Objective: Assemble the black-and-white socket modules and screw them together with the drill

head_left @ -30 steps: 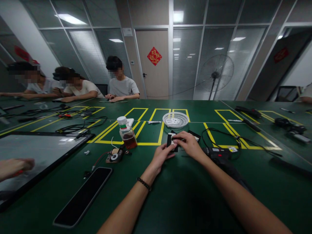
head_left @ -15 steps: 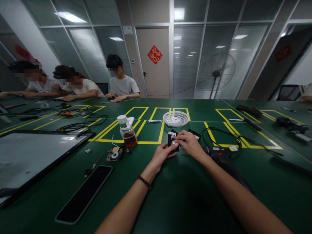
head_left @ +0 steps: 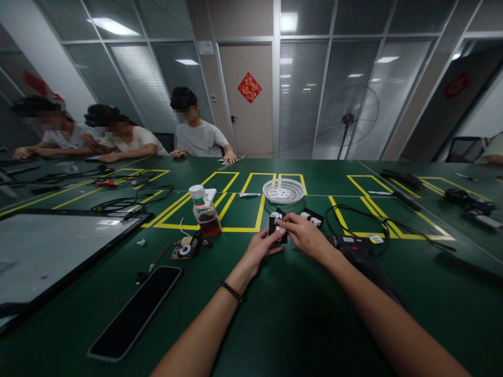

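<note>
My left hand (head_left: pixel 262 248), with a dark beaded bracelet on its wrist, grips a small flat black piece (head_left: pixel 272 226) carrying white and blue parts on top. The fingers of my right hand (head_left: pixel 305 231) are pinched together on the piece's upper side, and they partly cover it. Whether they hold a small part there is hidden. Just beyond my right hand lies a second black piece (head_left: pixel 319 214) with white parts. A white slotted basket (head_left: pixel 283 191) stands past both hands.
At left are a bottle of brown liquid (head_left: pixel 208 222), a small device with wires (head_left: pixel 185 250), a phone (head_left: pixel 135 314) and a large framed panel (head_left: pixel 74 251). A corded black power tool (head_left: pixel 356 250) lies by my right forearm. Co-workers sit across the green table (head_left: pixel 251 335).
My right hand has shifted slightly, and more of the second black piece's white part shows. Across the table, a co-worker's hand has reached out sideways to the right.
</note>
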`<action>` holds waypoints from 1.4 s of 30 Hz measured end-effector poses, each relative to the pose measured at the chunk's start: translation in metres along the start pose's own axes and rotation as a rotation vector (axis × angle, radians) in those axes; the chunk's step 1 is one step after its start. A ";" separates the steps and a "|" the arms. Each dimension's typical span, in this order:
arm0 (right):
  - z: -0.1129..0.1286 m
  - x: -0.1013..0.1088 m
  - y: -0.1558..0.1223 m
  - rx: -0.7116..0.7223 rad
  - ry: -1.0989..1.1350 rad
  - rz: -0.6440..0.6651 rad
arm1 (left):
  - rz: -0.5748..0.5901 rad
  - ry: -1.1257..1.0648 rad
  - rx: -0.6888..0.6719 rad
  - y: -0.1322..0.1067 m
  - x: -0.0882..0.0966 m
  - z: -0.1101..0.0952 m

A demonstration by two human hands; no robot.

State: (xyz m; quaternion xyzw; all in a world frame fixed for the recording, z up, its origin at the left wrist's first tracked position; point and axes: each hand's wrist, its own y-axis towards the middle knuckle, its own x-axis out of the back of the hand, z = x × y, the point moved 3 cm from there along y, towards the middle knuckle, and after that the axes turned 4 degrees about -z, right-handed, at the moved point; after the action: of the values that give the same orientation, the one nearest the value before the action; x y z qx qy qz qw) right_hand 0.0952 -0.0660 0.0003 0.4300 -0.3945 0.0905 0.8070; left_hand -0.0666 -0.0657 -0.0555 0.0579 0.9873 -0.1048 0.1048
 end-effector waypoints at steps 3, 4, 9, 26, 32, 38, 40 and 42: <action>0.003 0.000 -0.001 0.044 -0.038 0.009 | 0.010 -0.047 0.018 0.000 0.000 0.000; 0.004 0.000 0.000 0.047 -0.030 0.001 | 0.022 -0.068 0.026 -0.001 0.000 -0.001; 0.006 -0.001 0.000 0.054 0.056 -0.050 | 0.091 -0.180 0.065 -0.001 0.000 -0.001; 0.008 -0.002 -0.004 -0.030 -0.003 0.022 | 0.051 -0.054 0.064 -0.002 0.004 -0.002; 0.001 0.004 -0.002 -0.109 0.192 -0.059 | 0.069 -0.012 0.027 -0.003 0.000 -0.003; -0.012 0.004 0.000 -0.250 0.372 -0.169 | 0.091 -0.031 0.002 -0.005 -0.004 -0.007; -0.016 0.001 0.000 -0.298 0.428 -0.183 | 0.097 -0.042 0.007 -0.005 -0.004 -0.007; -0.019 -0.002 -0.001 -0.327 0.469 -0.191 | 0.102 -0.054 0.011 -0.004 -0.005 -0.006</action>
State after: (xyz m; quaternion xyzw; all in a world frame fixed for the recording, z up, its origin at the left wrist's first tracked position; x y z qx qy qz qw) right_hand 0.1047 -0.0519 -0.0076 0.2971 -0.1645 0.0461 0.9394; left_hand -0.0638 -0.0690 -0.0477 0.1057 0.9793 -0.1065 0.1360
